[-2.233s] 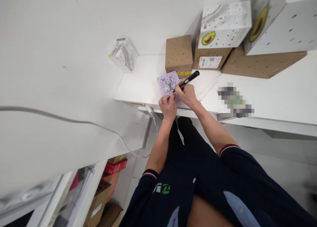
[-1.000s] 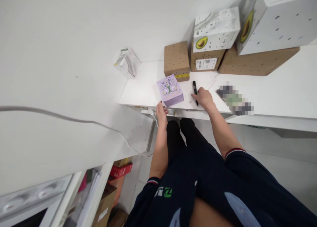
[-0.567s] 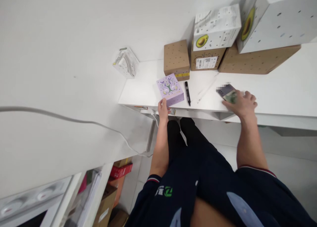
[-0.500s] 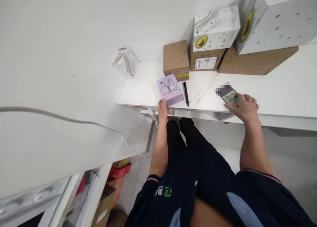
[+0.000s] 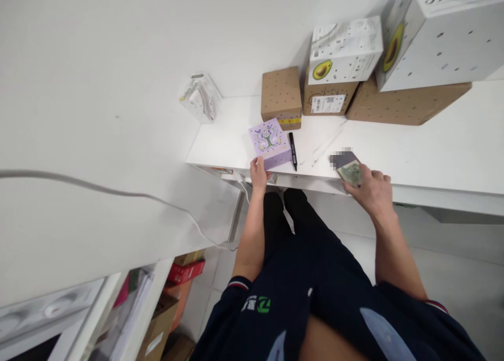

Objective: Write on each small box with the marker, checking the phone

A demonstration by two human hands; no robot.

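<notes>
On the white shelf top (image 5: 236, 140) rests a small lilac box (image 5: 269, 136) with a printed tree-like design. My left hand (image 5: 259, 175) is closed on its near left corner, thumb on the top side and fingers partly hidden below. A black marker pen (image 5: 293, 151) lies just right of the box. Farther right, over the shelf's front edge, my right hand (image 5: 369, 188) grips a flat, phone-sized rectangle (image 5: 350, 172) with a dark end and a green printed panel. Blurred squares cover its far end, so its exact kind cannot be told.
Behind the lilac box stands a brown carton (image 5: 281, 94). To its right, a white avocado-print box (image 5: 345, 51) and a larger white box (image 5: 444, 45) sit on brown cartons. A small white box (image 5: 201, 98) leans by the left wall. A grey cable (image 5: 145, 195) crosses the left side.
My right hand has moved left and toward me with the flat rectangle, closer to the marker pen. My left hand keeps its place at the lilac box.
</notes>
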